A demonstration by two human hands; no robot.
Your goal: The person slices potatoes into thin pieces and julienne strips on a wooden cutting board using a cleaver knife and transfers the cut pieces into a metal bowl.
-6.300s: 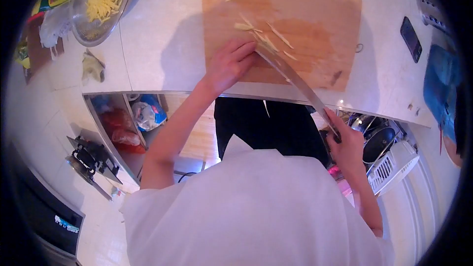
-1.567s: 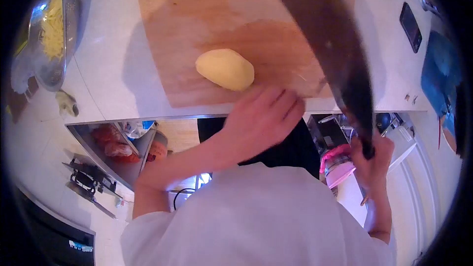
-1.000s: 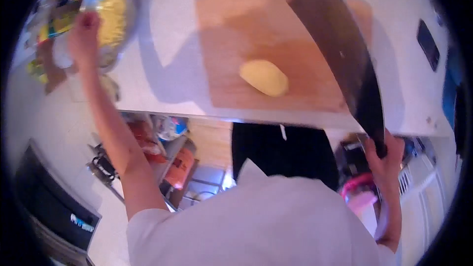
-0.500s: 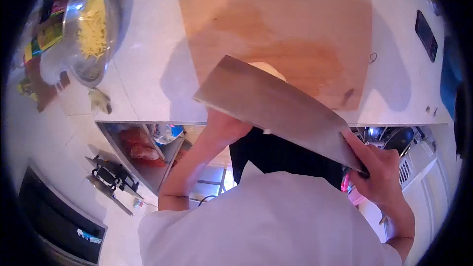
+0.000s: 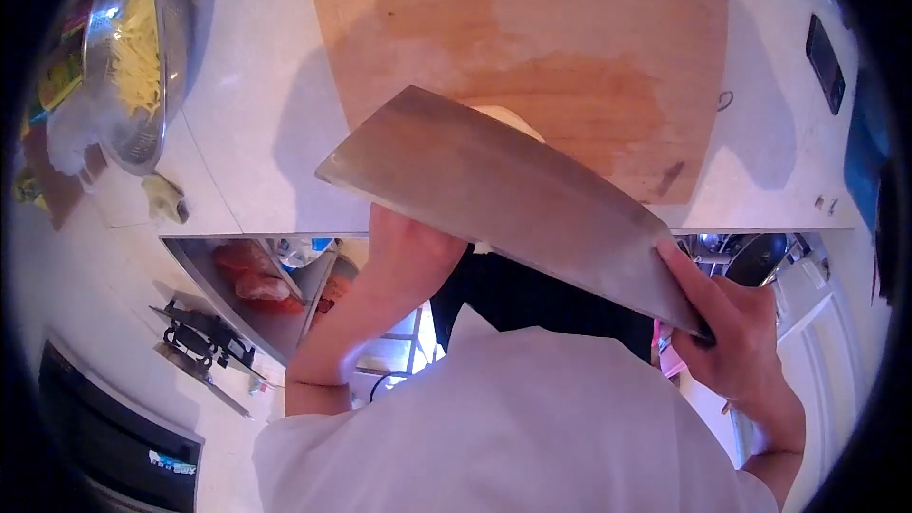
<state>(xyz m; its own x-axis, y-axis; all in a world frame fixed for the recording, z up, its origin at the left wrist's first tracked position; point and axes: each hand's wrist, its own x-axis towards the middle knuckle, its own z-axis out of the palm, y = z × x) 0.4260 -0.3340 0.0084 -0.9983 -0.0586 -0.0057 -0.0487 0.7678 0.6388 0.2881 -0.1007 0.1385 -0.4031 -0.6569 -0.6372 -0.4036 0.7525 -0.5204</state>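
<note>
My right hand (image 5: 727,328) is closed round the handle of a wide cleaver (image 5: 513,209). The blade lies nearly flat to the view and slants up to the left over the front edge of the wooden cutting board (image 5: 608,95). Only a thin pale yellow strip of the peeled potato (image 5: 513,120) shows above the blade; the rest is hidden. Beneath the blade's left part is my left hand (image 5: 413,245). Its fingers are covered by the cleaver, so what they hold or touch cannot be seen.
At the left stands a metal colander (image 5: 173,66) with yellow strips (image 5: 136,57) in it, beside colourful packets. A small crumpled scrap (image 5: 165,199) lies below it. A phone (image 5: 825,65) lies at the right. Under the counter edge are open drawers (image 5: 275,328) with bags and pans.
The cut strips seen earlier on the board are gone and a whole potato lies there. My left hand has come back from the colander to the board's front; the cleaver has swung down across the potato.
</note>
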